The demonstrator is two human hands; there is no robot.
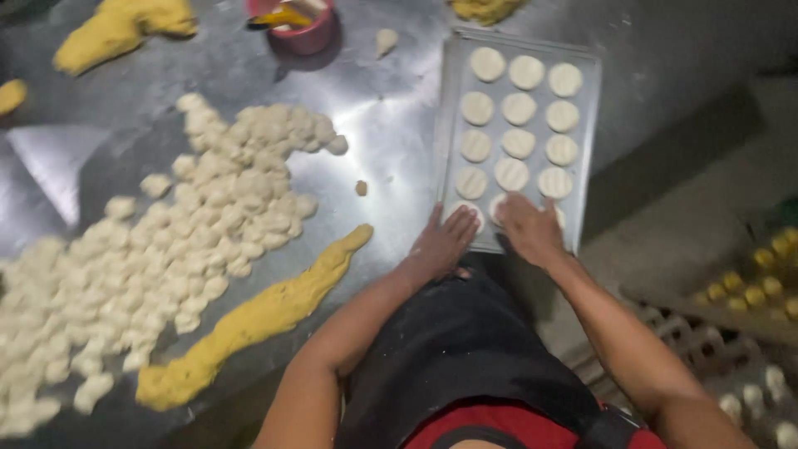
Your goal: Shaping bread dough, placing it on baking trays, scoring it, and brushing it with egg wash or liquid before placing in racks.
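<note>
The metal baking tray (pixel 450 125) lay near the right edge of the steel tabletop (pixel 382 116), its near short end at the table's front edge, just ahead of the person's black apron (pixel 465 349). Its long axis ran away from the person, leaning slightly to the right, and its far short end pointed toward the table's far edge. On it, flattened pale dough discs (pixel 519 109) sat in rows of 3, 4 full rows showing.

Both hands rested on the nearest row. The left hand (pixel 443 243) lay flat with fingers spread, palm down over the disc at the tray's near left corner. The right hand (pixel 530 229) lay the same way over the middle and right discs, fingers fanned; neither hand pinched anything.

As a judgement, pressing well here called for an even, level palm, so each disc came out as thick as those in the rows beyond and kept clear of its neighbours.

To the left, a wide heap of small pale dough pieces (pixel 166 241) covered the tabletop's left half, with a long yellow dough roll (pixel 266 316) running diagonally toward the front edge. A red bowl (pixel 303 33) and more yellow dough (pixel 116 29) sat along the far edge.
</note>
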